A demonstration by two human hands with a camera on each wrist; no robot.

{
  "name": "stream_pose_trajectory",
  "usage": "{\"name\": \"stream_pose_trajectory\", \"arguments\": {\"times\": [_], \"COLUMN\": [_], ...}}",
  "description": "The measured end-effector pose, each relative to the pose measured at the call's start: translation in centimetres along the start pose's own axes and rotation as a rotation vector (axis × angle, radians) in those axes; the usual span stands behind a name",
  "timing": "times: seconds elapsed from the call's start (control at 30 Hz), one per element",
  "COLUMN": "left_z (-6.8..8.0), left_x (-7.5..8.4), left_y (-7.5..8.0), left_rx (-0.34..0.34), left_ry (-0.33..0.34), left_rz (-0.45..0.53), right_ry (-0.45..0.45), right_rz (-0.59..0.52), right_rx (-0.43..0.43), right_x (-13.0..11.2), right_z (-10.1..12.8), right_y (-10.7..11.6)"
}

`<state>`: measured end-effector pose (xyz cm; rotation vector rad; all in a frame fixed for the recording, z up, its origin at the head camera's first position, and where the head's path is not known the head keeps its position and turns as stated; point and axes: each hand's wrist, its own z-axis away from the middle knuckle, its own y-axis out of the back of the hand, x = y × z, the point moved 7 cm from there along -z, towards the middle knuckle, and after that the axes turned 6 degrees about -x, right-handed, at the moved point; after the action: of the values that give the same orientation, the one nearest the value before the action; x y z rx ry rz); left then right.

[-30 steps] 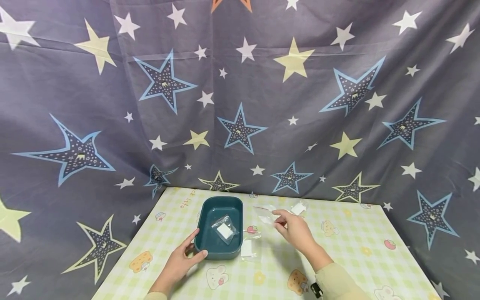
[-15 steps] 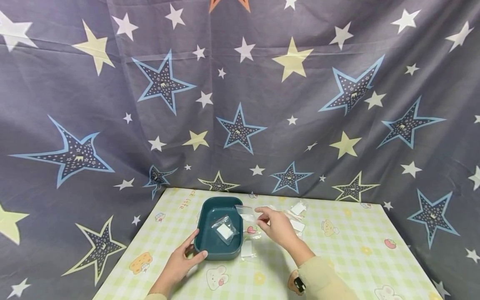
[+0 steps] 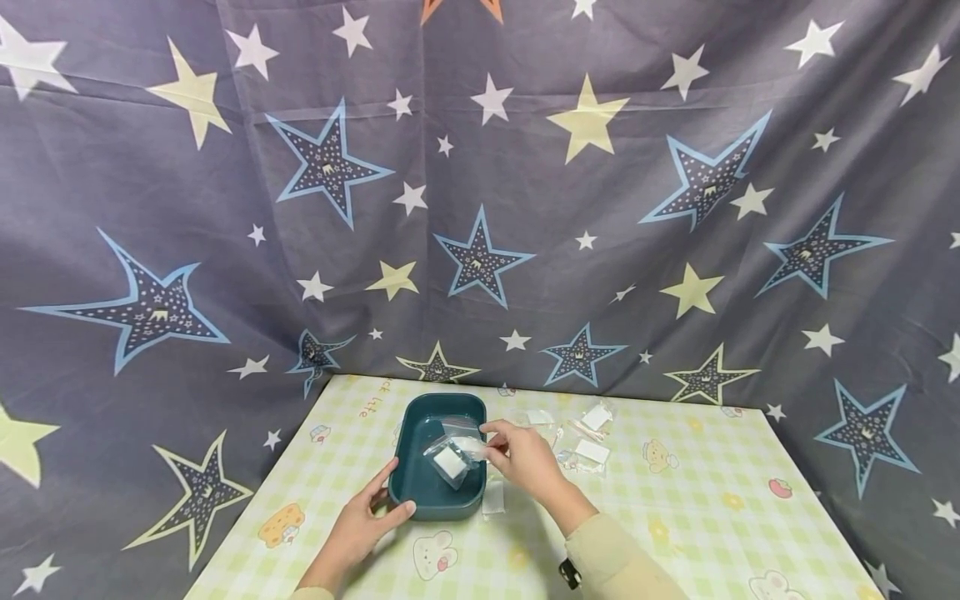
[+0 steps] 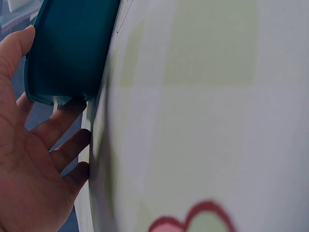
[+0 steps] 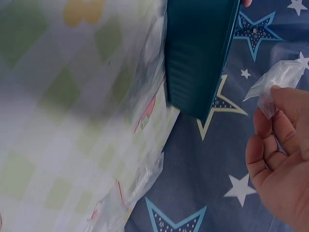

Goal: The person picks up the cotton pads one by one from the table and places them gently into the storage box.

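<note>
A dark teal rectangular tub (image 3: 399, 433) stands on the table. My left hand (image 3: 360, 521) holds its near left corner, thumb on the near side and forefinger along the left side; the thumb lies at the rim in the left wrist view. Over the tub's right edge, my right hand (image 3: 532, 467) pinches a small clear zip bag (image 5: 282, 77) between thumb and fingers. Inside the tub lies another clear zip bag (image 3: 450, 462) with a white block in it, partly overlapped by the pinched bag in the head view.
Several more clear bags with white pieces lie on the table: one bag (image 3: 492, 497) beside the tub's right wall, others like the bag (image 3: 592, 452) farther right. A checked cloth (image 3: 697, 517) covers the table, and a starry curtain (image 3: 480, 333) hangs behind it.
My right hand has moved left with the pinched bag, from above the bags on the table to over the tub. The left hand and the tub have stayed in place.
</note>
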<state>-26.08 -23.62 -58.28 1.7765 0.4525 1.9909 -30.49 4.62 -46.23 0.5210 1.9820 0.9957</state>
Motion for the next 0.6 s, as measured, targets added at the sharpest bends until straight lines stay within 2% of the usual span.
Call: {"name": "stream_pose_trajectory", "arguments": {"times": [0.2, 0.6], "left_z": [0.1, 0.1], "left_x": [0.0, -0.1], "left_y": [0.1, 0.0], "left_rx": [-0.003, -0.006], "left_ry": [-0.013, -0.016], "left_rz": [0.005, 0.017], "right_ry": [-0.016, -0.033], "right_rz": [0.01, 0.11], "right_rx": [-0.014, 0.04], "right_x": [-0.8, -1.8], "right_z": [-0.4, -0.6], "right_y": [-1.6, -3.6]}}
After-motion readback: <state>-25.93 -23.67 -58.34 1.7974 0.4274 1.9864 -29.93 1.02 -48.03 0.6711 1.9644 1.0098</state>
